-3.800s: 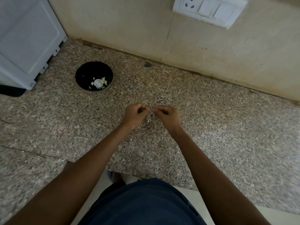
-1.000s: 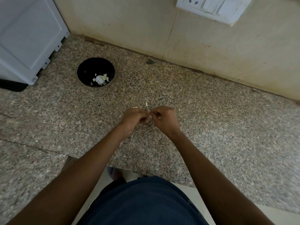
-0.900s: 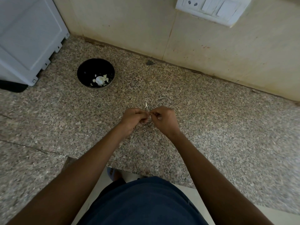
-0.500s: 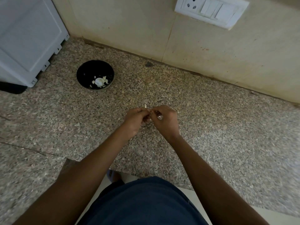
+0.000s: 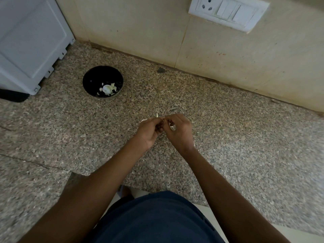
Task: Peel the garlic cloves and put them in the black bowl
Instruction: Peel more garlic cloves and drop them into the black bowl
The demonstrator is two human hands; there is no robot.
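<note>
At the far left a white appliance (image 5: pixel 29 42) stands on the speckled bench (image 5: pixel 245 137). Near it sits the black bowl (image 5: pixel 103 81), with pale garlic pieces (image 5: pixel 107 88) inside. At the middle, well apart from the bowl, the left hand (image 5: pixel 149 131) and the right hand (image 5: pixel 178 130) meet, their fingers curled and pinching a small garlic clove (image 5: pixel 157 115) between them. On the wall at the upper right is a white switch plate (image 5: pixel 228 12).
</note>
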